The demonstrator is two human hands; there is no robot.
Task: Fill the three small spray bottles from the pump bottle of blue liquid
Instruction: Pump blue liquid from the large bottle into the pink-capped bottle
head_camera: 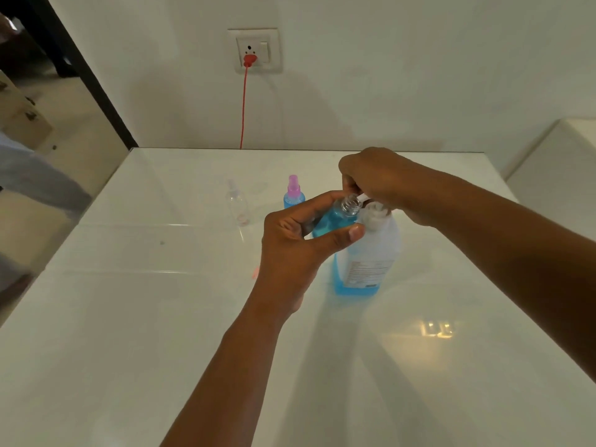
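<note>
My left hand point(295, 240) grips a small uncapped spray bottle point(338, 217), blue liquid inside, tilted with its open neck under the pump's white nozzle point(362, 197). My right hand point(377, 179) is curled over the pump head of the large pump bottle point(371, 256), which stands on the table with blue liquid low in it. Behind them a second small bottle point(293, 193) with a pink sprayer stands, holding blue liquid. An empty clear small bottle point(238, 203) stands to the left with a clear cap. A small pink piece point(256, 271) peeks out beside my left wrist.
The glossy white table point(161, 333) reaches to the white wall. A red cord point(244, 101) hangs from a wall socket point(254, 50) behind the table. A white surface point(567, 162) lies at right. A dark door frame and a person's clothing show at far left.
</note>
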